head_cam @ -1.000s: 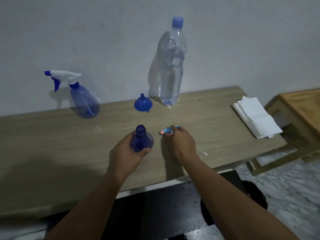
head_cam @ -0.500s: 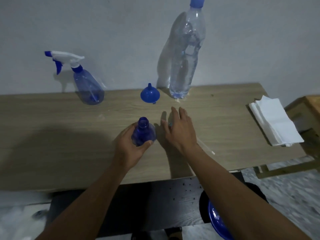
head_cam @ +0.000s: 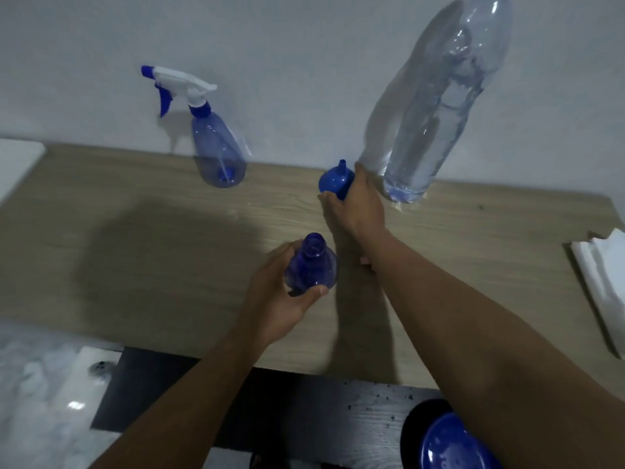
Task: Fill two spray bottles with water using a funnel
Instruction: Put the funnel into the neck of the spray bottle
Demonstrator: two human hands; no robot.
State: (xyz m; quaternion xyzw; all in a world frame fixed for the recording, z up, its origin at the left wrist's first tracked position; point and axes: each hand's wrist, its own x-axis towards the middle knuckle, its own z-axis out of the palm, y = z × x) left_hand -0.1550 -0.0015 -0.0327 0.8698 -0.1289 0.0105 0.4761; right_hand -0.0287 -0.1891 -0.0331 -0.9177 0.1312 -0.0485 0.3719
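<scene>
An uncapped blue spray bottle (head_cam: 311, 265) stands upright on the wooden table (head_cam: 152, 238), and my left hand (head_cam: 280, 296) grips its body. Farther back, my right hand (head_cam: 358, 204) holds the blue funnel (head_cam: 334, 179), which lies spout-up near the wall. A second blue spray bottle (head_cam: 216, 147) with a white and blue trigger head stands at the back left. A tall clear water bottle (head_cam: 436, 116) stands right of the funnel. A small piece of the removed spray head (head_cam: 364, 261) peeks out beside my right forearm.
A stack of white paper napkins (head_cam: 605, 282) lies at the table's right edge. A blue round object (head_cam: 453, 445) sits below the table's front edge. The wall rises directly behind the table.
My right hand let go of the spray head on the table and reached back to take hold of the funnel. My left hand kept its grip on the open bottle. The camera moved closer.
</scene>
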